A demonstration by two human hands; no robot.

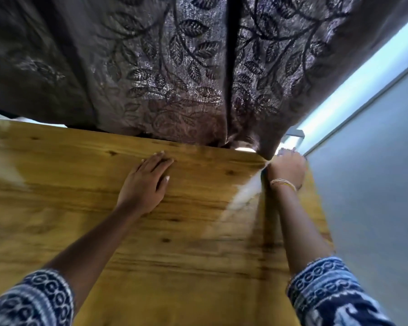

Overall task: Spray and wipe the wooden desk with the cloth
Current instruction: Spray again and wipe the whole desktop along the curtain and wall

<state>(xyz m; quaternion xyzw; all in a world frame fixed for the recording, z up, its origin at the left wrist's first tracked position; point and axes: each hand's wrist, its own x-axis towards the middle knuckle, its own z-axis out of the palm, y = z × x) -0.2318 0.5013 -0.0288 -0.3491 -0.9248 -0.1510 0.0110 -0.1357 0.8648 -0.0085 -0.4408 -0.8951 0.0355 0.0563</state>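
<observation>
Head view: both hands on yellow-brown wooden desk, blurred.
Left hand flat, palm down, fingers straight, released, pressing mid-desk near far edge. Right hand at far right corner of desk, by hem of grey-brown leaf-patterned curtain; fingers hidden behind knuckles, grasp cannot be told. Thin beaded bracelet on right wrist. Cloth not identifiable; pale blurred streak on wood just left of right wrist, possibly glare. Blue-and-white patterned sleeves at bottom corners. Pale grey wall right of desk.
</observation>
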